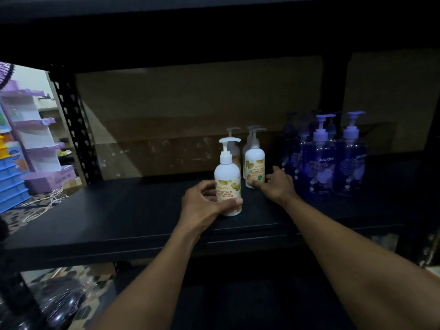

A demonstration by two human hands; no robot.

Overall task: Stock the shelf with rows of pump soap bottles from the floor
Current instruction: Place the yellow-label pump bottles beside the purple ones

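Note:
A white pump soap bottle with an orange label stands upright on the dark shelf. My left hand grips its lower body, thumb across the front. Behind it to the right stands a second white bottle, and my right hand holds its base with curled fingers. Two more white bottles stand behind these, partly hidden. Right of them, several purple pump bottles are lined up in rows.
A perforated black upright marks the shelf's left end. Beyond it stand a purple display rack and blue crates, with white cord on the patterned floor. A brown back panel closes the shelf's rear.

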